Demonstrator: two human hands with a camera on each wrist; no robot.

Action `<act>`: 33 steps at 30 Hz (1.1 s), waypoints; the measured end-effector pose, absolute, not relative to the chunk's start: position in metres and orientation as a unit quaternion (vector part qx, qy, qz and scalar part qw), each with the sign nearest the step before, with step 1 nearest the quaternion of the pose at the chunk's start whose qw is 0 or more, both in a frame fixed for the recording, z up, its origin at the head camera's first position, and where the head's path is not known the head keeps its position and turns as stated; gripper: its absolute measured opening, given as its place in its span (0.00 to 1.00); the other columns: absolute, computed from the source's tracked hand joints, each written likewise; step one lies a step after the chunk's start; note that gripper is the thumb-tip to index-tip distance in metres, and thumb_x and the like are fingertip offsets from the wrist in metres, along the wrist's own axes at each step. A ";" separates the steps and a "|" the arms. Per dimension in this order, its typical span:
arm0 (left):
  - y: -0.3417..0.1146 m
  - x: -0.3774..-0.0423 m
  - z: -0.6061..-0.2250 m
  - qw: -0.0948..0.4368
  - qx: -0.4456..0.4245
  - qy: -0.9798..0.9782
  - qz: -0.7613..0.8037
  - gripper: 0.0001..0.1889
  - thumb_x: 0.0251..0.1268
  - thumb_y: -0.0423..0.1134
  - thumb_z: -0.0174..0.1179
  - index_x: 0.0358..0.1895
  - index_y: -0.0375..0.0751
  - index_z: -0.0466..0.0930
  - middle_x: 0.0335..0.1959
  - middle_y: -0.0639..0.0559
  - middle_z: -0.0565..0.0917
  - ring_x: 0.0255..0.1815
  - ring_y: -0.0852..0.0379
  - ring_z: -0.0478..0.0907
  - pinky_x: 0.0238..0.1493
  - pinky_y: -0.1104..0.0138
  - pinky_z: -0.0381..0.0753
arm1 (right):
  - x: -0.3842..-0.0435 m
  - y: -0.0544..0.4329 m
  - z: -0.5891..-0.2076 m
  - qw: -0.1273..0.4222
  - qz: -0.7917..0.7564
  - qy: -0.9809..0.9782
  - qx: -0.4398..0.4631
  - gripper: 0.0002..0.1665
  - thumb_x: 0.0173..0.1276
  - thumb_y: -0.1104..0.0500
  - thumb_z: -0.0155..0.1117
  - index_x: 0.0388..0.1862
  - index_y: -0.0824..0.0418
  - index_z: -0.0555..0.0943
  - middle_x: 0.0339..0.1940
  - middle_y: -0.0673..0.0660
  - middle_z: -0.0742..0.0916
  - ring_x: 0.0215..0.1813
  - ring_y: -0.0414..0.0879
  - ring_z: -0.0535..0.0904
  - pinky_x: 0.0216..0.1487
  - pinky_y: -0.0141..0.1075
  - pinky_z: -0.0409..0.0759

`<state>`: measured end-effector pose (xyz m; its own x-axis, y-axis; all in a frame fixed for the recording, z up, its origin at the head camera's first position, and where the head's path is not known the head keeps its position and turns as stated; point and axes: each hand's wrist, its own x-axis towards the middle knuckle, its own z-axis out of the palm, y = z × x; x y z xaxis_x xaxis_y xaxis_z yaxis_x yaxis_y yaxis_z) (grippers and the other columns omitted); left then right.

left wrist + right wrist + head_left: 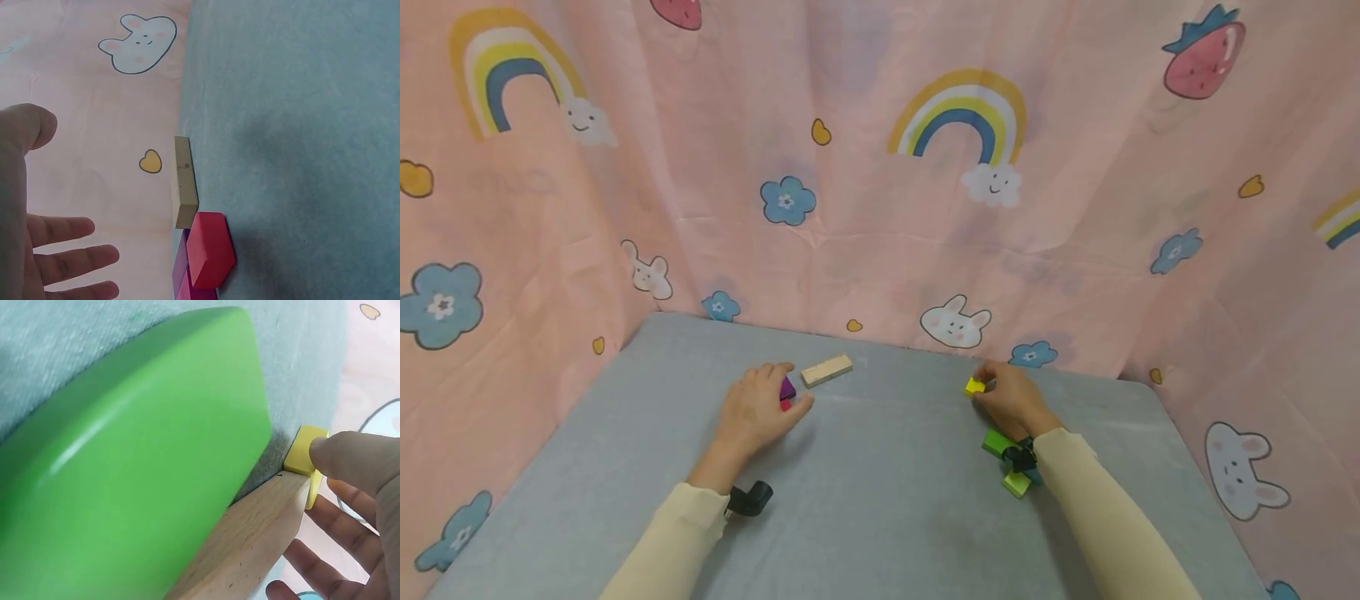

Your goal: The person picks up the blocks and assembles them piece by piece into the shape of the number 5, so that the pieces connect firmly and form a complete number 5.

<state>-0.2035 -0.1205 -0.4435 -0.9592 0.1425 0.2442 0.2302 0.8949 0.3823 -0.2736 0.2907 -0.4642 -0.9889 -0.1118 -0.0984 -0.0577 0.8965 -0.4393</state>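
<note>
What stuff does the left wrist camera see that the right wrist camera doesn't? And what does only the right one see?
Only the left wrist view: the left hand, a red block and a purple block.

Only the right wrist view: the right hand, the yellow block it pinches and a big-looking green block.

Both: the grey-blue table, the pink curtain and a plain wooden block, seemingly a different one in each.

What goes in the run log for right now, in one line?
left hand: beside purple block, red block | right hand: pinches yellow block | pale block: on grey table
</note>
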 end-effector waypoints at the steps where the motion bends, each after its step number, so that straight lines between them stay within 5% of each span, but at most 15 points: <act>1: -0.120 -0.204 -0.444 0.104 -0.096 -0.968 -0.209 0.33 0.58 0.61 0.56 0.60 0.39 0.75 0.57 0.41 0.80 0.54 0.41 0.76 0.54 0.46 0.77 | -0.274 0.290 -0.464 0.062 -0.222 0.972 -0.042 0.20 0.61 0.54 0.67 0.51 0.60 0.80 0.51 0.60 0.84 0.49 0.55 0.79 0.53 0.51 0.78; 18: -0.126 -0.239 -0.452 0.095 -0.141 -0.965 -0.198 0.31 0.54 0.58 0.61 0.57 0.41 0.77 0.54 0.46 0.82 0.55 0.45 0.77 0.54 0.49 0.74 | -0.277 0.263 -0.458 0.065 -0.252 0.962 -0.077 0.17 0.63 0.55 0.67 0.50 0.57 0.81 0.54 0.58 0.84 0.57 0.57 0.77 0.55 0.51 0.79; 23: -0.125 -0.258 -0.452 0.084 -0.172 -0.962 -0.196 0.27 0.54 0.54 0.63 0.55 0.41 0.79 0.48 0.48 0.84 0.48 0.49 0.79 0.51 0.52 0.77 | -0.280 0.251 -0.458 0.050 -0.244 0.962 -0.116 0.17 0.62 0.56 0.67 0.50 0.58 0.82 0.53 0.58 0.85 0.57 0.58 0.78 0.57 0.53 0.77; 33: -0.117 -0.286 -0.454 -0.002 -0.194 -0.958 -0.211 0.26 0.54 0.53 0.64 0.55 0.44 0.79 0.48 0.49 0.84 0.45 0.53 0.78 0.50 0.56 0.77 | -0.286 0.232 -0.462 0.044 -0.274 0.950 -0.145 0.17 0.62 0.62 0.66 0.50 0.61 0.81 0.51 0.59 0.85 0.54 0.55 0.79 0.55 0.48 0.80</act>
